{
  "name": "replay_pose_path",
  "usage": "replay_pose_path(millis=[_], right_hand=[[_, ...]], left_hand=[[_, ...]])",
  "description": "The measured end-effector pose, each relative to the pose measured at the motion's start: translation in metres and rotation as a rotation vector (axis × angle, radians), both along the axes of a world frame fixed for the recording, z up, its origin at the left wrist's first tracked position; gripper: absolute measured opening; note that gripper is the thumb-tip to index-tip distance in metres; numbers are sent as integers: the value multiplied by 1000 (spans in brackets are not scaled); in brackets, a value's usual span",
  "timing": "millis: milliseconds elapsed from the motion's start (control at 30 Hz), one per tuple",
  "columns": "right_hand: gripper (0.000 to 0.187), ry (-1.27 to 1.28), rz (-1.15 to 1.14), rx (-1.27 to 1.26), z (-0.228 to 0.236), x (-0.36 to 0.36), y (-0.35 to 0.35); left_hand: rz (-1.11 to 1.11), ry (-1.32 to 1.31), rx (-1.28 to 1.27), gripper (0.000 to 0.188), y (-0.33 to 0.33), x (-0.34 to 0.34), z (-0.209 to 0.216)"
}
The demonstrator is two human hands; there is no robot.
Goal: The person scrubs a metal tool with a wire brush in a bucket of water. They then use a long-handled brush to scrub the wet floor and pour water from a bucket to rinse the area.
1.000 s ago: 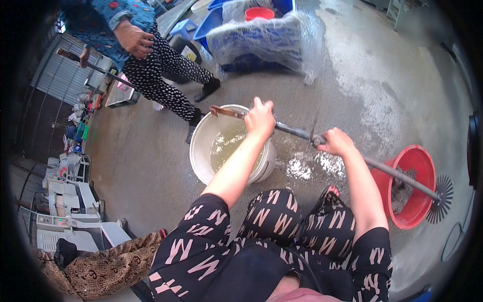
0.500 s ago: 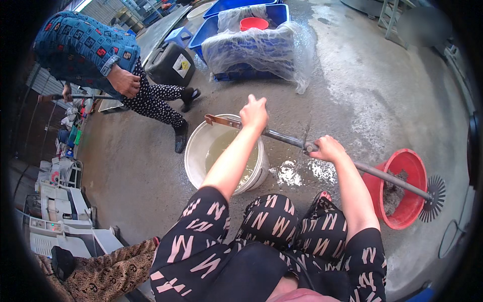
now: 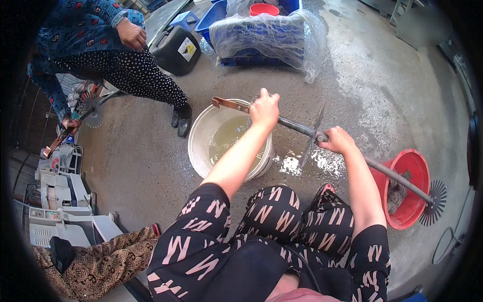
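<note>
My left hand (image 3: 264,107) is closed around a long grey metal rod (image 3: 297,127), near its flat copper-coloured hooked end (image 3: 229,103). Farther right, my right hand (image 3: 338,141) grips the same rod beside a bolt-like joint, where a thin disc (image 3: 318,121) shows edge-on. A dark slotted disc (image 3: 432,203) sits on the rod's far right end, just past a red bucket (image 3: 425,173). The bucket holds grey, sludge-like stuff. Under the copper end and my left forearm stands a white bucket (image 3: 197,146) of cloudy greenish liquid.
At the left, a co-worker (image 3: 121,65) holds a similar rod (image 3: 63,135) with a slotted disc. Netting (image 3: 261,38) drapes a blue crate behind, near a black jerrycan (image 3: 176,49). Grey machines (image 3: 60,201) and another person's patterned leg (image 3: 100,264) are at lower left. The floor is wet.
Both my hands keep their hold on the rod, which shifts slightly to the right in view. The co-worker has bent lower and swung their rod down, its disc now showing.
</note>
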State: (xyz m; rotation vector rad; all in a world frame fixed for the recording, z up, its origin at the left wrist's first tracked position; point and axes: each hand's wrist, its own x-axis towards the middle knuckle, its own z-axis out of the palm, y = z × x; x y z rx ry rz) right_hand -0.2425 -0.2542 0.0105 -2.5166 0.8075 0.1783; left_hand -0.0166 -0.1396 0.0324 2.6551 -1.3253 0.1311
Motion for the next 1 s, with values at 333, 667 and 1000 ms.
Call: replay_pose_path(millis=[333, 667, 1000], right_hand=[[36, 3, 41, -6, -1, 8, 0], [38, 18, -15, 37, 6, 11, 6], [34, 11, -7, -5, -2, 1, 8]], left_hand=[[116, 45, 119, 20, -42, 66, -21], [91, 103, 89, 28, -27, 58, -17], [37, 129, -54, 18, 6, 2, 3]])
